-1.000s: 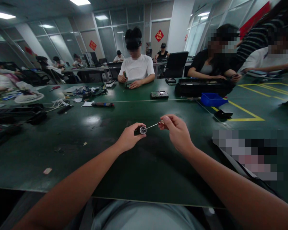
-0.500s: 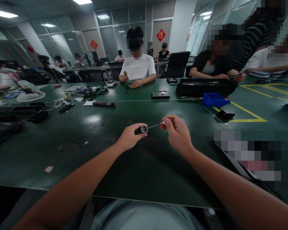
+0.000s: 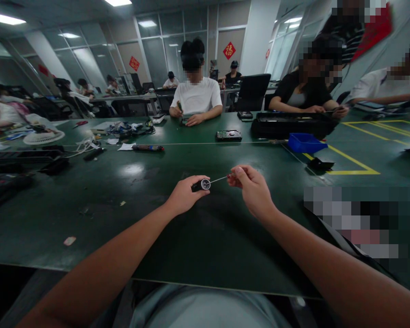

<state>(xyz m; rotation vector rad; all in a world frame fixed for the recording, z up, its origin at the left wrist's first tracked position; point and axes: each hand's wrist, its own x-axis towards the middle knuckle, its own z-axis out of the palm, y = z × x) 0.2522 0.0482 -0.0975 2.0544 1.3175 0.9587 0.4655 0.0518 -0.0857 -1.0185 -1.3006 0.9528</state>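
Observation:
My left hand (image 3: 184,196) is closed round a small black cylinder (image 3: 201,185) with a silver ring at its end, held just above the green table (image 3: 130,218). My right hand (image 3: 253,189) pinches the handle of a thin metal tool (image 3: 219,179). The tool's tip meets the silver end of the cylinder. Both hands hover over the middle of the table in front of me.
Across the table a person in a white shirt works with a small tool (image 3: 195,98). A hard drive (image 3: 228,135), a blue bin (image 3: 304,142), a black tray (image 3: 290,124) and a screwdriver (image 3: 146,148) lie farther back. Cables and a white fan (image 3: 43,136) crowd the left. Other people sit at right.
The hands stay nearly still. The cylinder has turned slightly in my left hand and the tool stays at its silver end.

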